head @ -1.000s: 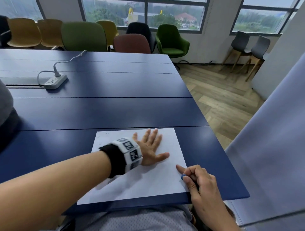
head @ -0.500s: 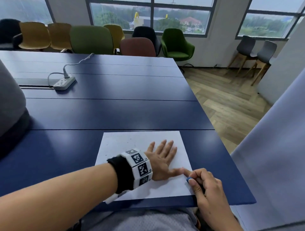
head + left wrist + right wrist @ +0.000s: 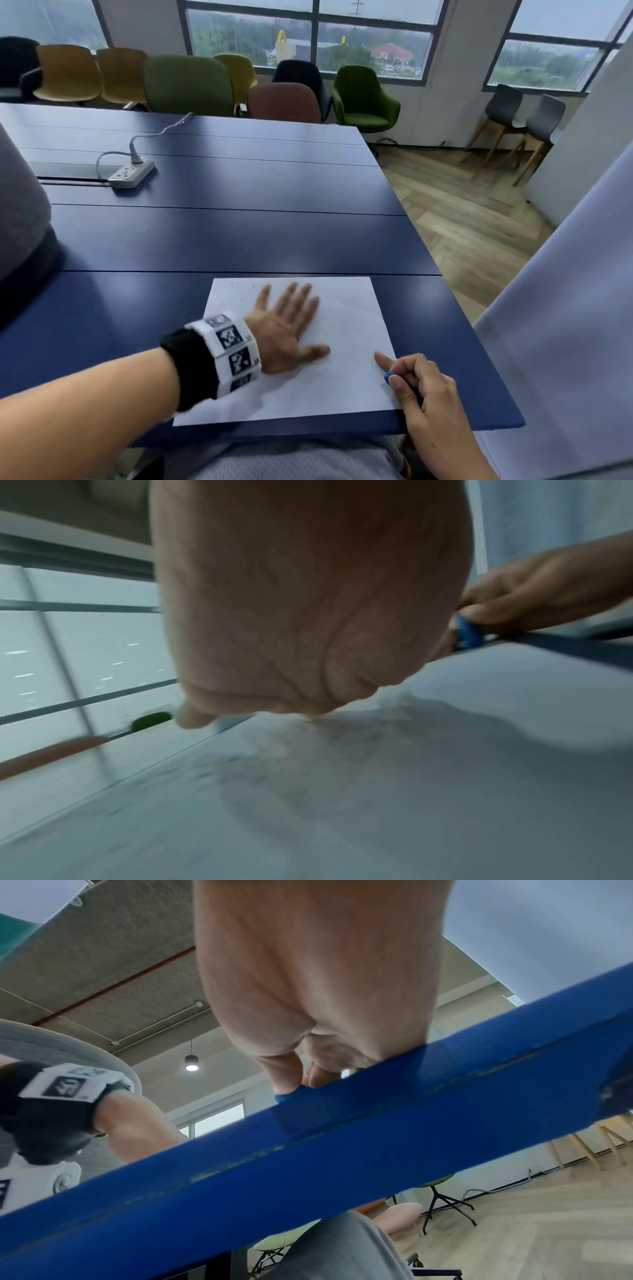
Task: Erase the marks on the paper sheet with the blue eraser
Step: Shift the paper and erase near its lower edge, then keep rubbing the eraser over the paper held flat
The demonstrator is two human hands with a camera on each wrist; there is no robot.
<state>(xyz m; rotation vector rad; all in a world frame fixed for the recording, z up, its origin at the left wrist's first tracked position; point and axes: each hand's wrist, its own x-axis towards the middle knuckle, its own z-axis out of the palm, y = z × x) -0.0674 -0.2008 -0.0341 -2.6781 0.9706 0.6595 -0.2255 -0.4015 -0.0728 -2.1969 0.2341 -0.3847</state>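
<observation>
A white paper sheet [image 3: 346, 329] lies near the front edge of the blue table [image 3: 219, 236]. My left hand [image 3: 291, 322] lies flat on the sheet with straight, spread fingers, pressing it down. At the sheet's right edge my right hand [image 3: 407, 377] pinches the small blue eraser [image 3: 388, 377] between thumb and fingers, forefinger stretched onto the paper. The left wrist view shows the eraser [image 3: 467, 634] and the sheet [image 3: 377, 804]; the right wrist view shows the eraser [image 3: 291, 1095] under the thumb. Small dark specks [image 3: 246, 291] dot the sheet's far left part.
A white power strip [image 3: 132, 173] with its cable lies on the table at the far left. Several chairs [image 3: 191, 85] line the far side under the windows. A grey cushion-like shape [image 3: 17, 205] stands at the left edge. A pale curtain [image 3: 565, 325] hangs at the right.
My left hand slid toward the near right of the sheet until its thumb met my right forefinger, and has now moved back toward the middle. My right hand still pinches the eraser at the right edge.
</observation>
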